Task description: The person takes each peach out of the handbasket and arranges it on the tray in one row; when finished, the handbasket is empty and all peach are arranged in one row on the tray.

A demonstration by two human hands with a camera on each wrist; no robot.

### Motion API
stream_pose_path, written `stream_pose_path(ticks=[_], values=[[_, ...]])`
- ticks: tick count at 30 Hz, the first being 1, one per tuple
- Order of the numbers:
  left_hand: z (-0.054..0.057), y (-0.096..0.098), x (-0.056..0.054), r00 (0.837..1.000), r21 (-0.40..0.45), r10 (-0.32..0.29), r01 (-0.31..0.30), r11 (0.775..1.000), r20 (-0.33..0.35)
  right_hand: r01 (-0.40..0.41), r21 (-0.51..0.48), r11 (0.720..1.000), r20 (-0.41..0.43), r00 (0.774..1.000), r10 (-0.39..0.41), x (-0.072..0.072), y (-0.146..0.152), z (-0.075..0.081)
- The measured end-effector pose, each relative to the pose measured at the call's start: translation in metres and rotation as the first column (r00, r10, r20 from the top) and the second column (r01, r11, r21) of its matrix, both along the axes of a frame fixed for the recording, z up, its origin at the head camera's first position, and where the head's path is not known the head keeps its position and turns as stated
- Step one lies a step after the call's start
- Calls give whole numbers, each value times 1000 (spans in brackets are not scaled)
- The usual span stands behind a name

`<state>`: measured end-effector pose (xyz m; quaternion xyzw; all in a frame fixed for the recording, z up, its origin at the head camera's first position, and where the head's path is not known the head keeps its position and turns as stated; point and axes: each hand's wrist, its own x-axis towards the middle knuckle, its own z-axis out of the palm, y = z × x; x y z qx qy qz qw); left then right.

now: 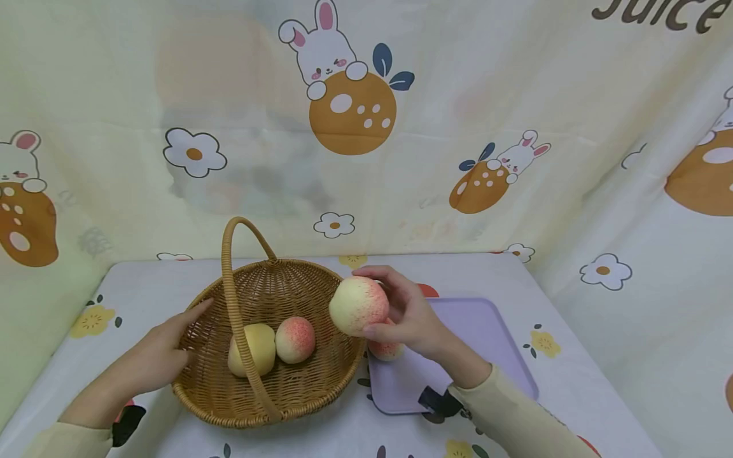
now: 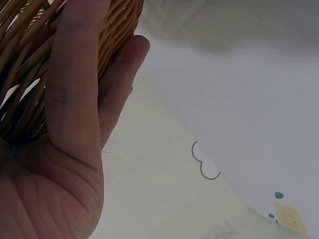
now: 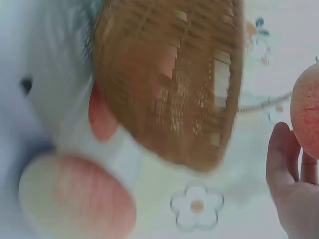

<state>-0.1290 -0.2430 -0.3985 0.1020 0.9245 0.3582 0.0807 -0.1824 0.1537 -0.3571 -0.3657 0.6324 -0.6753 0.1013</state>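
A brown wicker basket (image 1: 312,394) with an arched handle stands left of the middle. My left hand (image 1: 154,359) grips its left rim; in the left wrist view my fingers (image 2: 75,84) lie along the woven wall. Inside the basket a pale yellow fruit (image 1: 260,348) and a pink-and-cream peach (image 1: 295,340) lie side by side. My right hand (image 1: 415,315) holds a larger peach (image 1: 356,305), raised by the basket's right rim. Behind and below it, another peach (image 1: 385,350) sits at the tray's left edge, partly hidden by my hand.
A lilac tray (image 1: 475,343) lies on the table to the right of the basket, under my right forearm. The table wears a white flowered cloth (image 1: 572,394). A curtain printed with rabbits (image 1: 246,108) hangs behind the table's far edge.
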Motion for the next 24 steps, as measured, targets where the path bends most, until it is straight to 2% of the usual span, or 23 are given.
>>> stream_pose_path(ticks=[3, 7, 11, 16, 22, 24], values=[[0, 0, 1, 1000, 0, 2, -2, 1000, 1, 26, -1, 1000, 12, 1000, -26, -3, 20, 1], [0, -1, 1, 1000, -5, 4, -4, 1000, 1, 78, 53, 996, 4, 997, -78, -7, 46, 0], [0, -1, 1, 1000, 1, 3, -3, 1000, 7, 192, 153, 969, -30, 981, -189, -11, 70, -8], [1, -1, 0, 1000, -14, 4, -4, 1000, 8, 323, 294, 900, -81, 946, -314, -16, 93, -25], [3, 0, -1, 1000, -21, 8, -8, 1000, 7, 351, 477, 806, -104, 933, -344, -23, 115, -51], [3, 0, -1, 1000, -23, 11, -10, 1000, 6, 353, 549, 758, -117, 930, -348, -26, 121, -61]])
